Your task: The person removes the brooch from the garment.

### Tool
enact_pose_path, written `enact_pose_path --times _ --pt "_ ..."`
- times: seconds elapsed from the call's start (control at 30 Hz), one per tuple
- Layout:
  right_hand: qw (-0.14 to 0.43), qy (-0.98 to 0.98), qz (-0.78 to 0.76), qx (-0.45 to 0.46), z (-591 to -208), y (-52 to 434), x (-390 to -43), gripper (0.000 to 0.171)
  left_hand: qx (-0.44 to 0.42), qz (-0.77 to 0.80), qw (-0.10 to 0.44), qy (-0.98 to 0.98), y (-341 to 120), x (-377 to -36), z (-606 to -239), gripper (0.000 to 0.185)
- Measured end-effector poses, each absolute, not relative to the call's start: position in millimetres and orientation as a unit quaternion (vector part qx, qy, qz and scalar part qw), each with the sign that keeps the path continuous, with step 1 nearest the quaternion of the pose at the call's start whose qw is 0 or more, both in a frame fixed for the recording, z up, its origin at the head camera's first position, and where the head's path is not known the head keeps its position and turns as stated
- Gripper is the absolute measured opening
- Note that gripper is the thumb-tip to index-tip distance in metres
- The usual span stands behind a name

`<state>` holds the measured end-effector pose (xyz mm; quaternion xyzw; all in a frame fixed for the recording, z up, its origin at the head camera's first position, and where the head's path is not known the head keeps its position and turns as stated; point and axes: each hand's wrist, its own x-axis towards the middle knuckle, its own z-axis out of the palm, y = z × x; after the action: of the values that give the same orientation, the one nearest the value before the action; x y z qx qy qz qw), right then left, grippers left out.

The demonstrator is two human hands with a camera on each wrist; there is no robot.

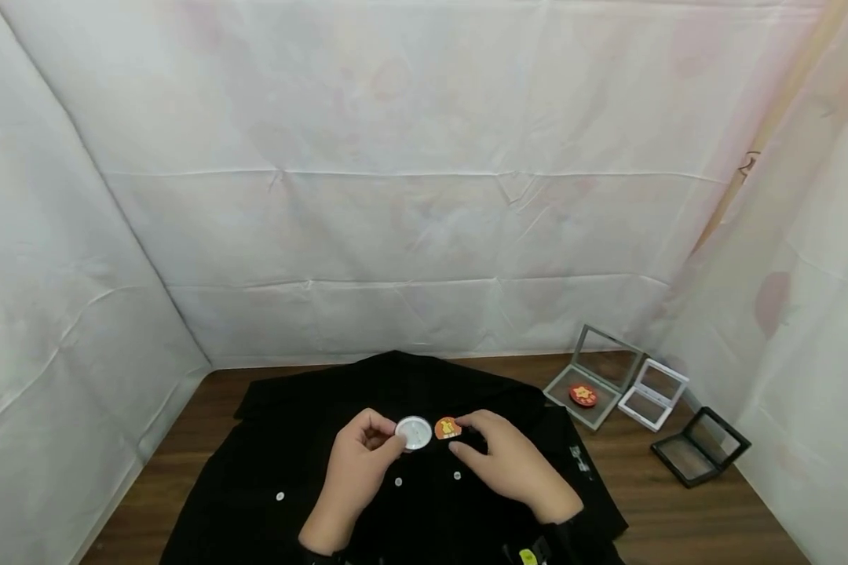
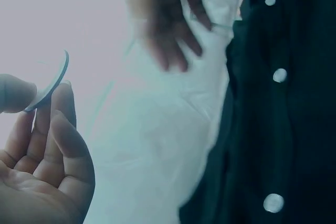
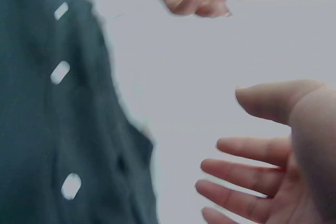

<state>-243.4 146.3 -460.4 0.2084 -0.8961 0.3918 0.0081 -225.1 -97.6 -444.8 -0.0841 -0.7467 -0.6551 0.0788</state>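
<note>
A black jacket (image 1: 424, 486) with white snap buttons (image 2: 273, 202) lies flat on the wooden table (image 1: 678, 510). My left hand (image 1: 387, 441) pinches a thin white round disc (image 1: 414, 432) between thumb and fingers, just above the jacket's chest. The left wrist view shows the disc (image 2: 51, 81) edge-on in that left hand (image 2: 39, 100). An orange round badge (image 1: 447, 428) sits right beside the disc, on or just above the jacket. My right hand (image 1: 469, 436) hovers at the badge with fingers spread. In the right wrist view the right hand (image 3: 247, 145) holds nothing.
Three open display cases stand at the right of the table: a grey one (image 1: 593, 377) with a red badge (image 1: 583, 395) inside, a white one (image 1: 653, 395) and a black one (image 1: 699, 447). White sheets wall in the back and both sides.
</note>
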Motion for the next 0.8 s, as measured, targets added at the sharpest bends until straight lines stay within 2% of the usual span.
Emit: enact_pose_path --times 0.2,0.33,0.5,0.8 --pt "0.076 -0.828 0.493 0.257 -426 142 -222 0.016 -0.106 -0.664 0.089 -0.735 -94 -206 -423 0.01" --pt "0.107 -0.772 0.548 0.304 -412 143 -208 0.02 -0.105 -0.668 0.091 -0.731 -90 -193 -411 0.012" --pt "0.105 -0.711 0.596 0.357 -401 139 -197 0.027 -0.107 -0.672 0.084 -0.728 -85 -178 -399 0.015" --pt "0.122 -0.692 0.597 0.387 -400 134 -191 0.027 -0.125 -0.663 0.096 -0.732 -81 -165 -390 0.019"
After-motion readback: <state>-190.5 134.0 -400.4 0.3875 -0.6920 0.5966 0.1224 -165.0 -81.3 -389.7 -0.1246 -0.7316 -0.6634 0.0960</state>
